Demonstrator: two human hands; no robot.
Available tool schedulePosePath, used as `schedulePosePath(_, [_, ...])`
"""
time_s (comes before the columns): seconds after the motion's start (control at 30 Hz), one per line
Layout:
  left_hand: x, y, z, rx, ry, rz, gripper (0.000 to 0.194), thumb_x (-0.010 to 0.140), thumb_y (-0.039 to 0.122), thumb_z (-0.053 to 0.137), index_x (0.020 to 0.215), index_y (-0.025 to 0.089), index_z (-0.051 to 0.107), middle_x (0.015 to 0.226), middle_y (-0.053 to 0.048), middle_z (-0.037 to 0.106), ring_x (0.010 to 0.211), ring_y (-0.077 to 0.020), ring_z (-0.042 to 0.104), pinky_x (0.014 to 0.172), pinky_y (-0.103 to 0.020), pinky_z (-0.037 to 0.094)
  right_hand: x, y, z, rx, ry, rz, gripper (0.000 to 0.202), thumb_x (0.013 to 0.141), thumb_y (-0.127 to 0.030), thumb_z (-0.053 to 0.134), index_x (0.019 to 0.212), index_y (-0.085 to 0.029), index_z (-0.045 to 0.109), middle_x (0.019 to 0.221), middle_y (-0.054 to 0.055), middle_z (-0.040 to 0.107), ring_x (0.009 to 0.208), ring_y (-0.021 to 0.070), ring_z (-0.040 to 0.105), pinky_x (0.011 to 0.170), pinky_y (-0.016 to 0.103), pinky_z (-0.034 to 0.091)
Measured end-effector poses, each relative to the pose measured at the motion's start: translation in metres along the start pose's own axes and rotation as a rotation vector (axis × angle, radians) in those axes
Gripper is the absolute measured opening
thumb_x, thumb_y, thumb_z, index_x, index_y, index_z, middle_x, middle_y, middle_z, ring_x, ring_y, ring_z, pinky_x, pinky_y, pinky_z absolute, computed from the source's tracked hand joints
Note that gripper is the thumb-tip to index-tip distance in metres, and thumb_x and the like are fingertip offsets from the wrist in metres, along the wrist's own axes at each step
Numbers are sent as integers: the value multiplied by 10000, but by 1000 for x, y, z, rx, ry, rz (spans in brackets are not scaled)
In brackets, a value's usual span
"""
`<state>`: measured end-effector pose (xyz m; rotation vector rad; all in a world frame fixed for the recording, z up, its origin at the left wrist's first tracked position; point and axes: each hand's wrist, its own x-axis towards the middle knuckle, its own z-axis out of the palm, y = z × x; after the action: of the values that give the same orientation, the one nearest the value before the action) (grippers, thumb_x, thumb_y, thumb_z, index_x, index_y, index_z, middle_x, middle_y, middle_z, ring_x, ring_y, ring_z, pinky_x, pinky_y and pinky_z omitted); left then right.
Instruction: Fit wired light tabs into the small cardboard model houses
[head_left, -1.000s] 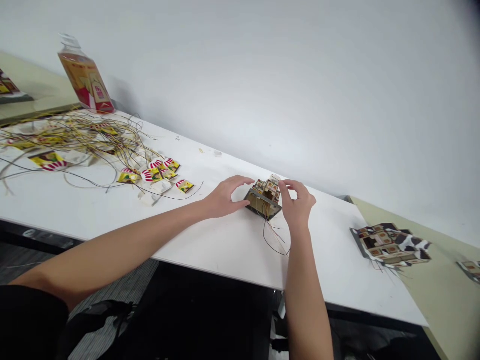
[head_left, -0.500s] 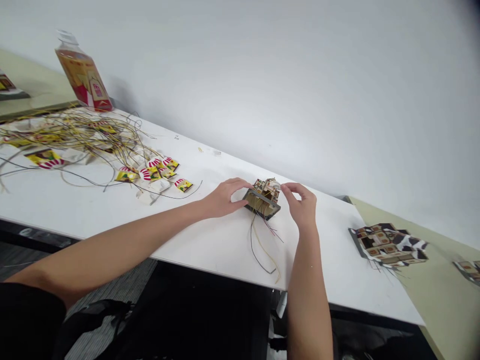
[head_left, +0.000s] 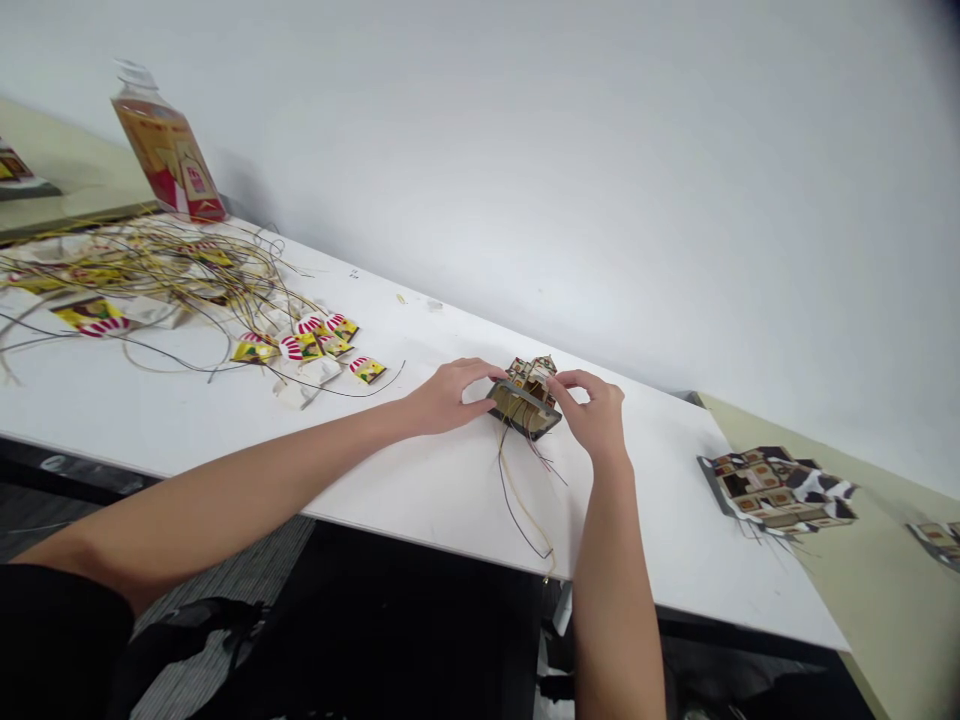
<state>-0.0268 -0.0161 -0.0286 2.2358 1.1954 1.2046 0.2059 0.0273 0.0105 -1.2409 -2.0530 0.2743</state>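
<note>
My left hand [head_left: 450, 397] has a wide grip, thumb and fingertips at the left edge of the house [head_left: 523, 398]; my right hand [head_left: 596, 412] is narrow at its right side – I cannot tell if it pinches something. From left, I see the bottle [head_left: 172, 160], the wired pieces [head_left: 300, 345], then the house on the table [head_left: 442, 490] – wires [head_left: 516, 490] hanging toward me – and another house [head_left: 780, 488].

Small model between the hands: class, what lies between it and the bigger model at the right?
The right hand, then white tabletop, lie between the small model and the bigger model, in the head view.
</note>
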Motion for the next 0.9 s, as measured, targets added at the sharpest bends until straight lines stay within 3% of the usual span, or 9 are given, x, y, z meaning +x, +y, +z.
schedulePosePath(0.4, [1, 0, 2, -4, 27, 30, 339, 837, 195, 586, 1176, 180, 587, 1100, -53, 656, 1030, -170, 597, 935, -330, 479, -3, 5, -7, 5, -113, -63, 251, 839, -459, 575, 803, -235, 681, 899, 42, 710, 866, 215, 645, 791, 368, 427])
schedulePosePath(0.7, [1, -1, 1, 8, 16, 24, 341, 835, 205, 593, 1176, 195, 584, 1109, -51, 655, 1037, -178, 597, 932, -340, 480, -2, 3, -5, -21, -57, -189, 213, 858, -398, 553, 820, -232, 682, 872, 45, 709, 832, 208, 634, 814, 395, 432])
schedulePosePath(0.9, [1, -1, 2, 1, 24, 33, 334, 835, 206, 591, 1169, 190, 584, 1091, -50, 657, 1024, -175, 601, 933, -347, 480, -1, -3, 2, -27, -105, -288, 186, 852, -320, 543, 923, -244, 697, 959, 55, 710, 863, 211, 639, 801, 389, 431])
